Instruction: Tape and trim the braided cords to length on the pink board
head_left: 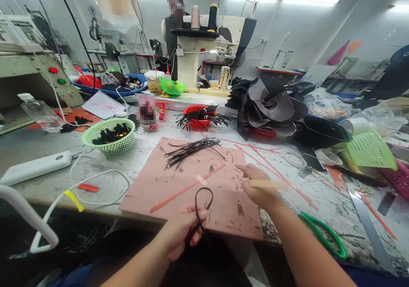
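My left hand is closed around a thin black cord, which bends up into a loop above the fingers near the front edge of a worn pink board. Over the board's right side is my right hand, closed on a pale, wood-coloured stick, with its index finger reaching forward; the stick's tip is hard to make out. A loose bunch of black cords lies at the back of the board. Between it and my left hand, a red strip crosses the board diagonally.
Green-handled scissors and a metal ruler lie at right. A red bowl of black cords, a pile of dark pieces and a sewing machine stand behind. At left are a green basket and white cable.
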The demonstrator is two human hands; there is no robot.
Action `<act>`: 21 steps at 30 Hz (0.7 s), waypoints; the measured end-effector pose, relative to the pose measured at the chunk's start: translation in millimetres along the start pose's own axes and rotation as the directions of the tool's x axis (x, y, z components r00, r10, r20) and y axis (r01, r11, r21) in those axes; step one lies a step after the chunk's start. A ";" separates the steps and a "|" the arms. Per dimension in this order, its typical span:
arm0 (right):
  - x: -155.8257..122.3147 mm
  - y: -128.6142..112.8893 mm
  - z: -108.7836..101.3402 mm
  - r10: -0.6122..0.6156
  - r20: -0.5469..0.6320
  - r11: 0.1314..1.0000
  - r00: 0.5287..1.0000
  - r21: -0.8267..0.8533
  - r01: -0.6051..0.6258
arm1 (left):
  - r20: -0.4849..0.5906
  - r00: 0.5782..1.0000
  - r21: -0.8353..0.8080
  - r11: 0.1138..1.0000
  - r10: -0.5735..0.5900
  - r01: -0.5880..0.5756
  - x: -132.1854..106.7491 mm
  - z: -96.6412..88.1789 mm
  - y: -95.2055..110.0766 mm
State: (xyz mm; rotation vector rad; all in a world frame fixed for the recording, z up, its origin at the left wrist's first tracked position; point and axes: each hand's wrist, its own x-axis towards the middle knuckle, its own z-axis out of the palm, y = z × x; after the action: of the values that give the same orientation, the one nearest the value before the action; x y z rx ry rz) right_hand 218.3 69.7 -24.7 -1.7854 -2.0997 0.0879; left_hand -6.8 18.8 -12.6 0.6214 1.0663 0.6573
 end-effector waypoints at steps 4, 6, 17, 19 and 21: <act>34.8 20.3 -9.4 0.208 0.227 0.959 0.951 -0.240 -0.152 | 0.032 0.997 -0.031 0.997 -0.069 0.070 7.1 -0.8 -7.6; 44.3 28.8 -14.0 0.239 0.224 0.941 0.945 -0.294 -0.169 | -0.016 1.000 -0.063 0.998 -0.011 0.010 7.0 -0.4 -8.0; -51.2 -62.6 12.1 -0.024 0.267 0.054 0.963 0.963 -0.266 | -0.001 0.997 0.091 0.993 0.078 -0.078 2.5 17.0 -9.6; -47.8 -64.3 14.5 0.214 0.306 -0.270 0.928 0.931 -0.244 | 0.013 0.999 0.082 0.995 0.052 -0.053 1.7 17.6 -13.4; -31.1 -53.5 12.1 0.395 0.343 -0.391 0.852 0.902 -0.182 | 0.004 0.998 0.047 0.997 0.059 -0.059 1.3 16.6 -15.6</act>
State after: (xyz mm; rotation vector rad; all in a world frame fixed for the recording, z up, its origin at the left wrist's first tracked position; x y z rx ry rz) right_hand 167.9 32.0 -28.1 -0.8999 -0.4647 1.4001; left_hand 11.9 7.3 -18.9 0.6963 1.0667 0.6844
